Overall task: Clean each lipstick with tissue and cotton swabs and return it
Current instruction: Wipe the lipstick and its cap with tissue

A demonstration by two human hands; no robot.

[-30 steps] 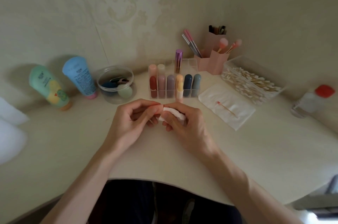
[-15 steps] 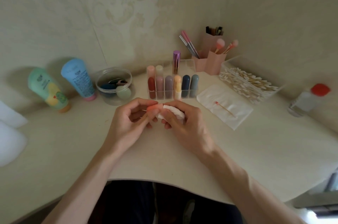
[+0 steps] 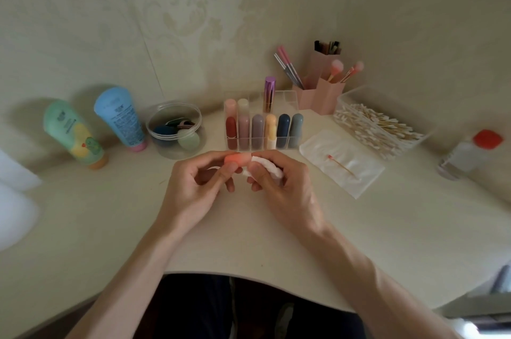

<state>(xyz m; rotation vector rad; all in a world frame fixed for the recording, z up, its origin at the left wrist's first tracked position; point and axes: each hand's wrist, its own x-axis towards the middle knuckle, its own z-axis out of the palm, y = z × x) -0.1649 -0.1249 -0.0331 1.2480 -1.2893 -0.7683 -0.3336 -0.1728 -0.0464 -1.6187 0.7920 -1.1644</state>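
I have the left hand [image 3: 193, 189] curled round the lipstick [image 3: 237, 159], thumb and fingertips pinching its barrel. The right hand [image 3: 282, 192] is closed on a folded tissue [image 3: 266, 165] pressed against the lipstick's right end. Both hover over the middle of the worktop [image 3: 110, 214], a little toward its back edge. To do this wipe well, I would keep the left grip firm but near one end. I would roll the barrel slowly while the right hand draws the tissue along it with light pressure, turning to a fresh fold once one face picks up colour. I would stay low over the worktop in case it slips. The lipstick is a matte coral-orange tube with a rounded end, lying roughly level between the hands. Fingers cover much of it, so I cannot tell whether any smear is left. Just behind it at the back edge stands the clear rack [image 3: 287, 96] holding the other lipsticks, with free compartments in its back row. Toward the right edge a flat sheet [image 3: 359, 181] carries a used swab [image 3: 341, 165], with the box of cotton swabs [image 3: 378, 128] beyond.
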